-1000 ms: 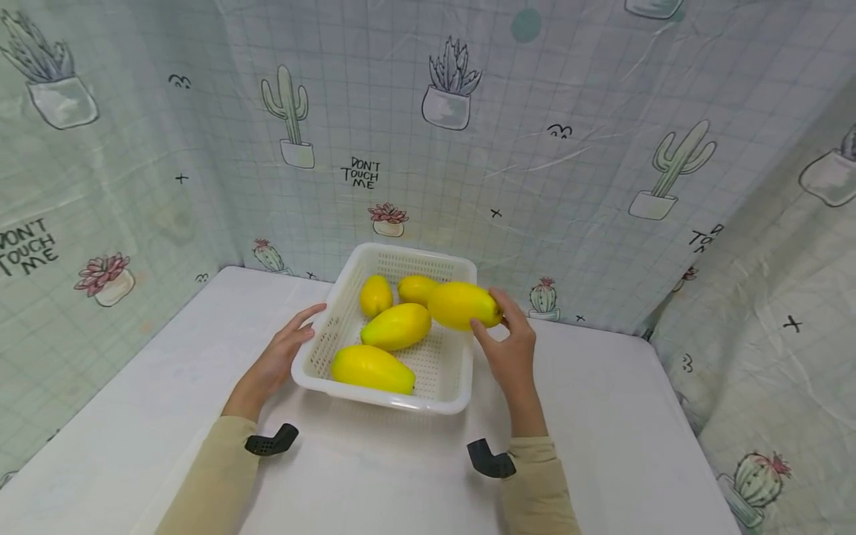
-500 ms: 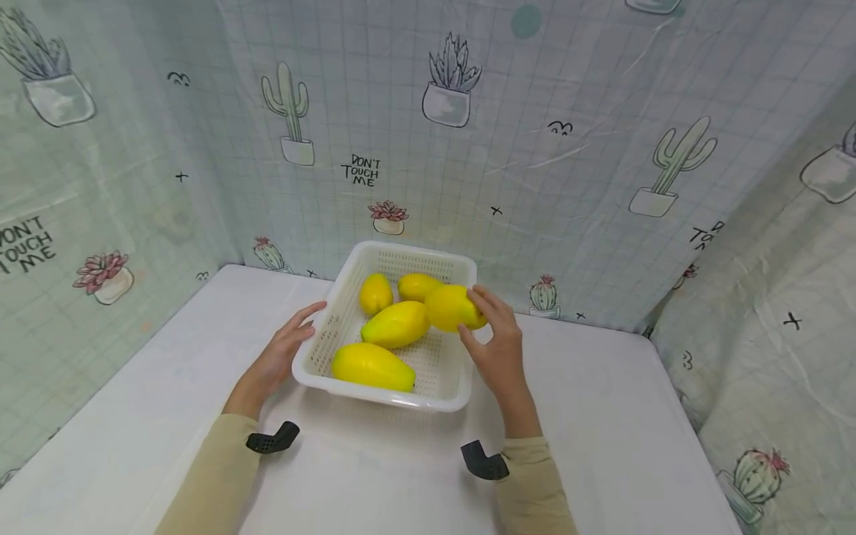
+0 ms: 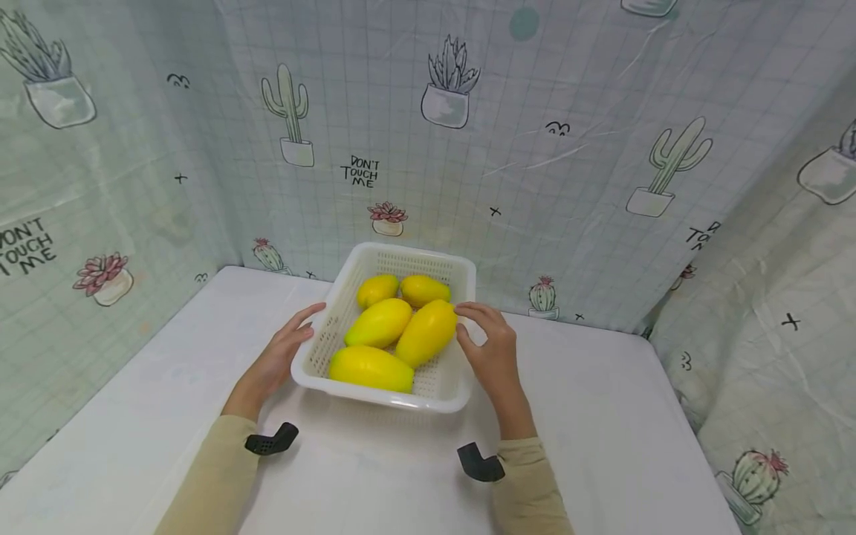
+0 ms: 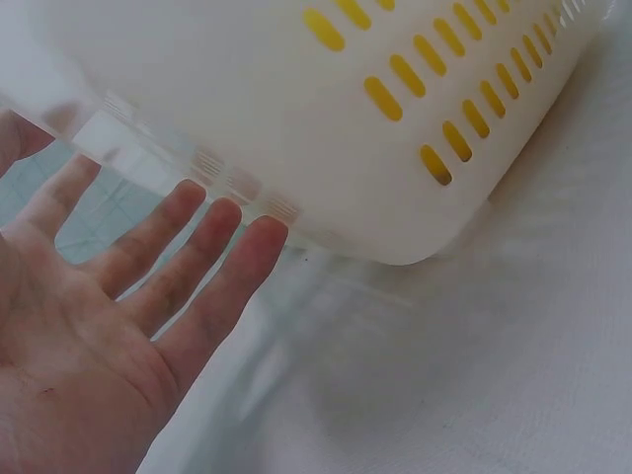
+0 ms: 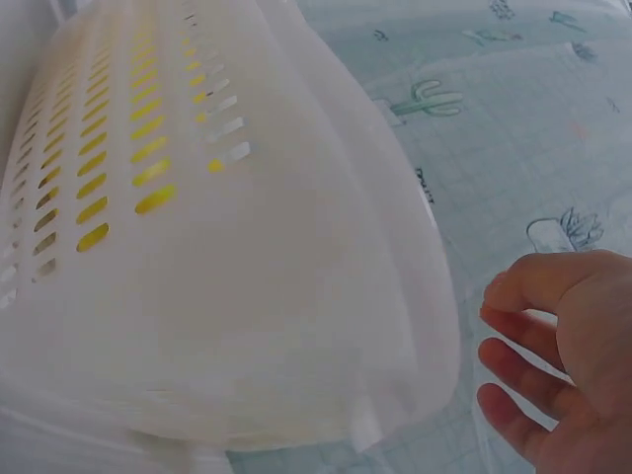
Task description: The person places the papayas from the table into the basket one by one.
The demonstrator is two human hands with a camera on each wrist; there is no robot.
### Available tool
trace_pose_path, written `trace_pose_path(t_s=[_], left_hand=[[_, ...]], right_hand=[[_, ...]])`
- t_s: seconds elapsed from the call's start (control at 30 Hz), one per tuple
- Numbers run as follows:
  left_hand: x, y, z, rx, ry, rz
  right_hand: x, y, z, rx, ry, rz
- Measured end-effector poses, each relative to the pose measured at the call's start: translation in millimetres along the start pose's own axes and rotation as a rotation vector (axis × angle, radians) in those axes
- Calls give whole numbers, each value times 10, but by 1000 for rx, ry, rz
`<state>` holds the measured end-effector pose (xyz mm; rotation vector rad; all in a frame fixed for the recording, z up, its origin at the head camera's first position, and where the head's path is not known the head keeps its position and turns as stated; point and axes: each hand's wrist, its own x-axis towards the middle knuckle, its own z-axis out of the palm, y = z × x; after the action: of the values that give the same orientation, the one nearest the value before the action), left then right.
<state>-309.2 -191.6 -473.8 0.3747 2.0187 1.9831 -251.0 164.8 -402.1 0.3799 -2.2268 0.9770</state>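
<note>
A white perforated plastic basket (image 3: 388, 401) stands on the table with several yellow fruits inside. The larger ones are long and papaya-like with greenish ends: one (image 3: 426, 334) at the right, one (image 3: 379, 323) left of it and one (image 3: 371, 368) at the front. Two smaller yellow fruits (image 3: 425, 290) lie at the back. My left hand (image 3: 276, 358) has its fingers stretched along the left rim; in the left wrist view the fingertips (image 4: 259, 237) lie at that rim. My right hand (image 3: 495, 357) is at the right rim, loosely bent and holding nothing, its fingertips by the right-hand fruit.
The white table (image 3: 602, 431) extends around the basket. A curtain (image 3: 535, 178) printed with cacti hangs behind it and along both sides. Each sleeved wrist wears a black device, such as the left one (image 3: 270, 440).
My right hand has moved left and let go of the large yellow fruit, which now lies in the basket. Neighbouring fruits have shifted slightly. The left hand stays at the rim.
</note>
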Motion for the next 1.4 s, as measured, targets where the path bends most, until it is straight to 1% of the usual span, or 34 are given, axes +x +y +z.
trace_pose_path(t_s=[0.2, 0.3, 0.5, 0.7, 0.77, 0.97, 1.03, 1.13, 1.2, 1.4], left_hand=[[40, 21, 14, 1, -6, 9], [54, 19, 14, 8, -7, 12], [24, 36, -19, 34, 3, 9], [25, 78, -48, 112, 44, 15], [27, 97, -51, 141, 49, 24], [27, 197, -40, 185, 48, 70], [29, 237, -34, 217, 62, 81], [29, 296, -31, 273, 96, 81], [23, 332, -39, 295, 102, 87], [-16, 431, -62, 318, 72, 108]], right_hand=[[28, 87, -80, 34, 57, 38], [36, 127, -111, 51, 70, 53], [8, 153, -137, 69, 47, 94], [-16, 161, -160, 54, 19, 131], [-22, 170, -162, 49, 12, 128], [-33, 169, -174, 35, 4, 126], [-32, 165, -180, 30, -3, 130], [-34, 160, -185, 22, -14, 130], [-33, 156, -190, 14, -22, 128], [-23, 133, -217, 14, -29, 100]])
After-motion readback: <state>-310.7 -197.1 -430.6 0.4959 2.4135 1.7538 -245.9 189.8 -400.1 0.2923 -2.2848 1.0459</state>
